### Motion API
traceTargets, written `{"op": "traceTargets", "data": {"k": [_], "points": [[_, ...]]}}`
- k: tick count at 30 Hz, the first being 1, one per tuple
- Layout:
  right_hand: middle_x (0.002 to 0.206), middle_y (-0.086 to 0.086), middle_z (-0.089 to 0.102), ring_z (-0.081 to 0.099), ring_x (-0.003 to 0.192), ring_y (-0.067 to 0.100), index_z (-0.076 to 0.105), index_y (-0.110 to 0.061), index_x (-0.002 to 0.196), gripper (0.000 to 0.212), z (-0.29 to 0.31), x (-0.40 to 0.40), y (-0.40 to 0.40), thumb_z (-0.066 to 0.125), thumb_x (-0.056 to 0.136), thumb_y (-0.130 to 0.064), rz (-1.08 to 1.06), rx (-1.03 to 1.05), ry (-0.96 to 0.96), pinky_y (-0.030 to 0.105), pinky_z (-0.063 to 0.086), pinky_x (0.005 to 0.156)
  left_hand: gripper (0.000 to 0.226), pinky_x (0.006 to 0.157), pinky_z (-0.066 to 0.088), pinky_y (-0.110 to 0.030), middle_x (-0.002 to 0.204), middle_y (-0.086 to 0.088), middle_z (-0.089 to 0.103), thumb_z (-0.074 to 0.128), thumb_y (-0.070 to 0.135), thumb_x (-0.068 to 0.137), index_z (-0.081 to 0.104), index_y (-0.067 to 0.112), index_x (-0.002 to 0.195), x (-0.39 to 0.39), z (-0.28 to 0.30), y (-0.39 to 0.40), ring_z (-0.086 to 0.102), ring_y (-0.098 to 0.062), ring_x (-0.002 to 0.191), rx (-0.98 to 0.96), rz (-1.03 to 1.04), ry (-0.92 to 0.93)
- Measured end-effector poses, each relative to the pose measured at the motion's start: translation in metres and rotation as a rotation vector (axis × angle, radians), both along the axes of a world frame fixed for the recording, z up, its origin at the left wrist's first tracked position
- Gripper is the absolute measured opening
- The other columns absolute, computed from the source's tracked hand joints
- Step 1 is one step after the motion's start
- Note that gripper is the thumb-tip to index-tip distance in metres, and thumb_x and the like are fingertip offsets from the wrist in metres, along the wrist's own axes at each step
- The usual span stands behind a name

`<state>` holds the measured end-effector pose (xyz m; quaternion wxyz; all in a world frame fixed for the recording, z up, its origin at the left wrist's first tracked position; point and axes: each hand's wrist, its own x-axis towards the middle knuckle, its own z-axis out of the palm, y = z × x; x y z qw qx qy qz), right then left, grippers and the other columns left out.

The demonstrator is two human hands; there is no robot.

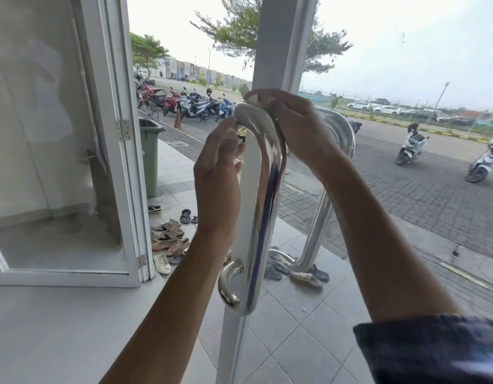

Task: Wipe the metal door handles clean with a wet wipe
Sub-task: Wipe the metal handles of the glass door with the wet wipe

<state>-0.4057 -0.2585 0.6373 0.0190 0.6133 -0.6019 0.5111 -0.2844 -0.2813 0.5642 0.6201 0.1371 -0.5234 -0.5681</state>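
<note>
At the top bend of the near handle (263, 189), on the white door frame (278, 45), the right hand (298, 128) was closed on the wipe (252, 97), pressing it over the curve, probably to rub there. The left hand (217, 173), half open, touched the handle's left side with its fingertips, likely steadying it.

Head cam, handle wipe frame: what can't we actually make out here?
- Wet wipe: mostly hidden under the right hand; only a corner shows.
- Near door handle: its top bend is covered by that hand and the wipe, so contact there is unclear.
- Left hand: fingertips blurred, so a grip on the wipe's end is unclear.
- Outer handle: seen through glass, upper part behind the right forearm.
- Handle cleanliness: lost in reflections.
</note>
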Motion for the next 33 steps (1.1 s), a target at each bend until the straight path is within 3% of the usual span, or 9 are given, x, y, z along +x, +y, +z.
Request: {"op": "traceTargets", "data": {"k": [6,9,12,14,17,23,27,29,33], "points": [[0.086,-0.014,0.068,0.058,0.068,-0.013,0.073,-0.019,0.114,0.033,-0.003,0.004,-0.002,0.042,0.103,-0.015,-0.112,0.033,-0.032,0.005,0.040,0.061,0.028,0.097,0.051,-0.035,0.110,0.021,0.068,0.048,0.030,0.099,0.062,0.035,0.123,-0.006,0.006,-0.005,0.065,-0.008,0.112,-0.013,-0.011,-0.006],[0.094,0.003,0.076,0.069,0.083,0.013,0.074,-0.015,0.107,0.033,-0.016,0.010,0.006,0.041,0.105,-0.012,0.030,-0.053,-0.252,0.021,0.050,0.079,0.025,0.093,0.050,-0.030,0.112,0.022,0.067,0.046,0.029,0.103,0.059,0.043,0.119,-0.007,0.007,-0.005,0.065,-0.007,0.112,-0.035,-0.021,-0.003],[0.094,0.024,0.072,0.065,0.084,0.040,0.073,-0.020,0.103,0.036,-0.025,0.016,0.011,0.037,0.108,-0.023,0.161,-0.063,-0.374,0.038,0.047,0.082,0.025,0.094,0.049,-0.032,0.109,0.025,0.068,0.045,0.029,0.104,0.058,0.049,0.111,-0.007,0.007,-0.007,0.065,-0.007,0.113,-0.047,-0.029,-0.003],[0.103,0.021,0.072,0.069,0.094,0.029,0.073,-0.021,0.106,0.039,-0.025,0.018,0.009,0.035,0.108,-0.032,0.165,-0.031,-0.315,0.036,0.047,0.092,0.025,0.094,0.049,-0.031,0.107,0.027,0.068,0.046,0.029,0.104,0.060,0.048,0.112,-0.007,0.006,-0.009,0.064,-0.008,0.114,-0.055,-0.040,-0.002],[0.130,0.006,0.067,0.061,0.121,0.013,0.061,-0.015,0.134,0.044,-0.020,0.022,0.005,0.034,0.108,-0.039,0.100,0.028,-0.175,0.033,0.044,0.107,0.026,0.095,0.049,-0.032,0.111,0.026,0.068,0.046,0.027,0.104,0.059,0.037,0.124,-0.007,0.004,-0.012,0.064,-0.008,0.115,-0.051,-0.054,-0.004],[0.114,0.015,0.071,0.068,0.103,0.021,0.061,0.000,0.128,0.038,-0.023,0.017,0.012,0.037,0.109,-0.021,0.132,-0.081,-0.158,0.027,0.052,0.087,0.033,0.097,0.049,-0.032,0.125,0.013,0.067,0.045,0.028,0.105,0.057,0.027,0.135,-0.004,0.003,-0.010,0.065,-0.009,0.114,-0.019,-0.052,-0.037],[0.122,0.011,0.069,0.066,0.113,0.020,0.064,-0.004,0.126,0.034,-0.008,0.015,0.006,0.038,0.108,-0.018,0.117,-0.039,-0.046,0.039,0.052,0.100,0.024,0.103,0.048,-0.036,0.124,0.011,0.067,0.047,0.028,0.104,0.059,0.037,0.122,-0.003,0.006,-0.011,0.066,-0.009,0.112,0.055,-0.053,-0.027],[0.121,0.004,0.069,0.067,0.109,0.012,0.068,-0.009,0.120,0.034,0.006,0.015,-0.002,0.038,0.108,-0.019,0.128,0.047,0.054,0.033,0.052,0.099,0.025,0.102,0.049,-0.037,0.125,0.009,0.067,0.047,0.028,0.103,0.057,0.035,0.125,-0.003,0.008,-0.016,0.066,-0.010,0.112,0.074,-0.065,-0.018],[0.095,-0.012,0.071,0.062,0.076,-0.010,0.074,-0.027,0.089,0.039,0.035,0.015,-0.023,0.039,0.107,-0.028,0.100,0.267,0.263,0.017,0.047,0.078,0.032,0.096,0.051,-0.036,0.118,0.008,0.065,0.044,0.027,0.104,0.050,0.023,0.135,-0.006,0.010,-0.035,0.066,-0.016,0.111,0.147,-0.067,0.025]]}}
